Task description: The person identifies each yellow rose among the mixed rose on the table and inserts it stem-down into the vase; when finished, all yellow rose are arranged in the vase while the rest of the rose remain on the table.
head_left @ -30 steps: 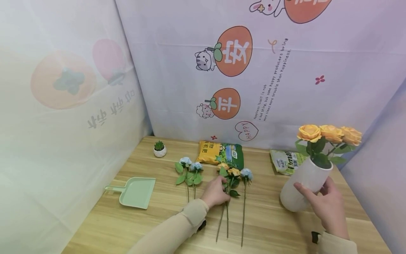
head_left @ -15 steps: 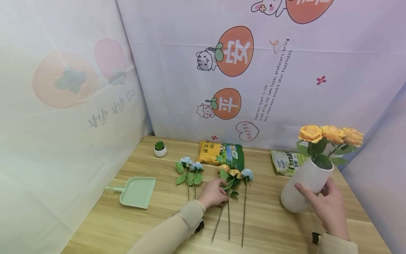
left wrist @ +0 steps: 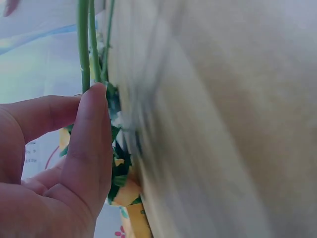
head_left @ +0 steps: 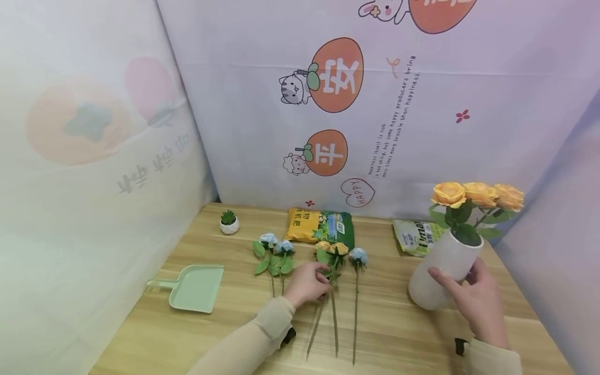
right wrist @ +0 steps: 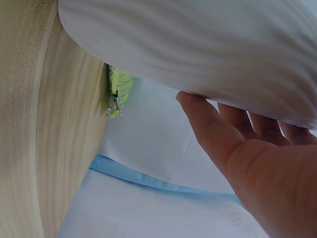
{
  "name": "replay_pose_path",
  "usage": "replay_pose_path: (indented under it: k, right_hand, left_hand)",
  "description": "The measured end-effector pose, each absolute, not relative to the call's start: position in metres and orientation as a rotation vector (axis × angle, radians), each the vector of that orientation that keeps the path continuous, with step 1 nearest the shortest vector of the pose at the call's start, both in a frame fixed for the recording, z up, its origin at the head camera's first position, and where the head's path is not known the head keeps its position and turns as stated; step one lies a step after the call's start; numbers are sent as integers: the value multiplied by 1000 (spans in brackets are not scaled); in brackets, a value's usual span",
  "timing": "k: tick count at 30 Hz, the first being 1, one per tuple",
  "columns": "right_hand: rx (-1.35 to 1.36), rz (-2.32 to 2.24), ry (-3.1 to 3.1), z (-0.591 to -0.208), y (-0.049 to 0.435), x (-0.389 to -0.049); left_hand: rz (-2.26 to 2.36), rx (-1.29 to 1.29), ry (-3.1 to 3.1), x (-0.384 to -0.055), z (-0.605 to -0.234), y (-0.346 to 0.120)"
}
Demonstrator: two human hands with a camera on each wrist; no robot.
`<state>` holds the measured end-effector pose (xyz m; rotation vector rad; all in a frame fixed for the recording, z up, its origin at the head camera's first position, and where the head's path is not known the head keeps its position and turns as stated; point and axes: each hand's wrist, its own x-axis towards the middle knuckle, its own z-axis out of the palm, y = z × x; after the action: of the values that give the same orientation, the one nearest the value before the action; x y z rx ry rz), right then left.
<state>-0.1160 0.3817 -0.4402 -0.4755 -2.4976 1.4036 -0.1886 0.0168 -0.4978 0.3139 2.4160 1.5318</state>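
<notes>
In the head view, my left hand [head_left: 307, 284] is at the stems of two yellow roses [head_left: 338, 249] lying on the table. The left wrist view shows its thumb and a finger pinching a green rose stem [left wrist: 83, 44], with another stem close behind. A single blue rose [head_left: 358, 255] lies just to the right, and two more blue roses [head_left: 283, 247] lie to the left. My right hand [head_left: 483, 304] grips a white vase [head_left: 440, 273], thumb on the near side, fingers partly hidden behind. The vase leans to the right and holds three yellow roses [head_left: 480, 195].
A yellow and green bag [head_left: 323, 226] lies at the back, close to the rose heads. Behind the vase is a second, pale green bag [head_left: 412, 237]. A small potted succulent [head_left: 229, 223] and a green dustpan [head_left: 197, 289] are at the left. Fabric walls [head_left: 262, 114] border the table.
My left hand has shifted slightly left along the stems, and a yellow rose's stem end has swung left. My right hand keeps the vase tilted as before. The head view has turned a little.
</notes>
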Motion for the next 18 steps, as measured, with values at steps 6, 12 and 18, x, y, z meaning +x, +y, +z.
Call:
replay_pose_path:
  k: [6,12,18]
  right_hand:
    - [-451,1433,-2467,-441,381,-114]
    - [-419,1445,-2452,-445,380,-114]
    - [-382,1438,-2438,-446,385,-114]
  left_hand:
    - [1592,343,2392,-189,-488,18]
    - [1605,373,2404,-186,-484,17]
    - [1616,397,2408,-190,-482,21]
